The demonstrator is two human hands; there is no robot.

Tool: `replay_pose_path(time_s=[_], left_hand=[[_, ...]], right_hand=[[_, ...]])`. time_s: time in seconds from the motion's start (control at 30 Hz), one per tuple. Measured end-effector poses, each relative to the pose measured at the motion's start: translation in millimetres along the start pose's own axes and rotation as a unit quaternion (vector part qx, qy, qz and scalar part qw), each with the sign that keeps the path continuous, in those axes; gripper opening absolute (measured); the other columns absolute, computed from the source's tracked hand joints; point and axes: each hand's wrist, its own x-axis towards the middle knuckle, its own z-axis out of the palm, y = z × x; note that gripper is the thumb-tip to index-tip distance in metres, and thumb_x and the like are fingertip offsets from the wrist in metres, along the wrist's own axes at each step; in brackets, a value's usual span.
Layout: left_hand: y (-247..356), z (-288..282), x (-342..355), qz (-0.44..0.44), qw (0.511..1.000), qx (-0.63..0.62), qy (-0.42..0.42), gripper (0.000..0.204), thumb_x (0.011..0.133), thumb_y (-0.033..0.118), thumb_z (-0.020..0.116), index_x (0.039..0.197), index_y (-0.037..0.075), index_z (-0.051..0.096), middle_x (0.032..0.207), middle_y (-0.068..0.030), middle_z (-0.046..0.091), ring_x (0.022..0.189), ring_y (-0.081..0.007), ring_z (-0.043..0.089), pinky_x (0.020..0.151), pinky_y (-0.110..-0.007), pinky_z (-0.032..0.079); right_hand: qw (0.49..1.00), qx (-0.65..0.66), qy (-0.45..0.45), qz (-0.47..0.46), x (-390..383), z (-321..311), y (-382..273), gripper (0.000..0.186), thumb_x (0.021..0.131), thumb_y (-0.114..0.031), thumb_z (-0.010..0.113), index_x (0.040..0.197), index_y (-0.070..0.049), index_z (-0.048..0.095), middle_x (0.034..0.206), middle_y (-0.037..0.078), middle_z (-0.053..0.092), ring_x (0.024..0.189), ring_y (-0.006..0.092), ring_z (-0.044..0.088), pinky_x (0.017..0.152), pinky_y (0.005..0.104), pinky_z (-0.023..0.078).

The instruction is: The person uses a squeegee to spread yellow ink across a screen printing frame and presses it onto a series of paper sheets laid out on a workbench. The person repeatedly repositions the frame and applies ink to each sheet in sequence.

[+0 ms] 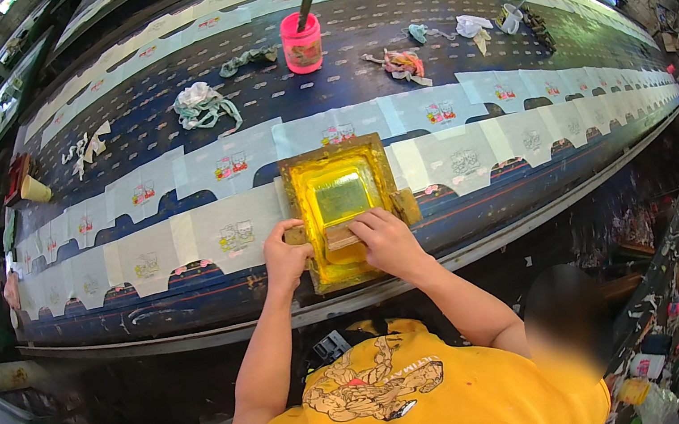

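Observation:
A wooden-framed printing screen [296, 185], smeared with yellow ink, lies over the near row of white cloth pieces [203, 220]. My left hand [284, 260] is closed on a wooden tab at the frame's left side. Inside the frame, my right hand [389, 244] grips a wooden-handled squeegee [341, 236] across the lower part of the mesh. Yellow ink coats the mesh around a greenish see-through window [341, 198]. Another tab [405, 207] sticks out from the frame's right side. Line drawings mark the white pieces on both sides; the cloth beneath the screen is mostly hidden.
Behind lies a row of light blue cloth pieces [236, 150] with coloured prints. Farther back on the long dark table stand a pink jar [302, 48] with a stick in it, crumpled rags [203, 106] and a pale cup [35, 189]. A metal rail [198, 339] edges the table's near side.

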Motion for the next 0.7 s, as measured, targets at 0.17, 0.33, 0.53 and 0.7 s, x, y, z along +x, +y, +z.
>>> replay_pose_path(time_s=[0.17, 0.33, 0.53, 0.7], left_hand=[[-10, 43, -3, -0.005, 0.999, 0.033, -0.002, 0.053, 0.068, -0.013, 0.071, 0.119, 0.002, 0.071, 0.077, -0.0042, 0.065, 0.057, -0.0107, 0.055, 0.050, -0.030, 0.041], [-3, 52, -2, -0.022, 0.999, 0.046, 0.000, 0.053, 0.068, -0.014, 0.070, 0.119, 0.001, 0.070, 0.076, -0.0043, 0.064, 0.057, -0.0113, 0.056, 0.050, -0.030, 0.042], [-5, 54, -1, -0.022, 0.998, 0.063, 0.004, 0.054, 0.068, -0.014, 0.070, 0.120, 0.002, 0.069, 0.078, -0.0045, 0.064, 0.059, -0.0120, 0.057, 0.050, -0.030, 0.042], [-6, 52, -1, -0.030, 0.998, 0.052, -0.008, 0.053, 0.067, -0.014, 0.071, 0.117, 0.003, 0.070, 0.081, -0.0042, 0.065, 0.061, -0.0124, 0.058, 0.052, -0.031, 0.044]], right_hand=[[1.000, 0.028, -0.008, -0.002, -25, -14, 39, 0.039, 0.072, 0.007, 0.067, 0.111, 0.000, 0.068, 0.110, 0.015, 0.070, 0.107, 0.0357, 0.066, 0.095, 0.0441, 0.056], [0.999, 0.052, -0.005, -0.009, -31, -12, 52, 0.038, 0.073, 0.008, 0.066, 0.110, 0.001, 0.068, 0.109, 0.017, 0.070, 0.105, 0.0363, 0.067, 0.095, 0.0445, 0.056], [0.998, 0.051, 0.010, -0.021, -28, -15, 55, 0.029, 0.075, 0.005, 0.065, 0.103, 0.001, 0.067, 0.105, 0.015, 0.070, 0.102, 0.0343, 0.067, 0.089, 0.0436, 0.056], [0.998, 0.056, 0.006, -0.020, -30, -23, 50, 0.030, 0.073, 0.005, 0.066, 0.103, 0.000, 0.066, 0.104, 0.015, 0.069, 0.102, 0.0350, 0.066, 0.089, 0.0444, 0.056]])
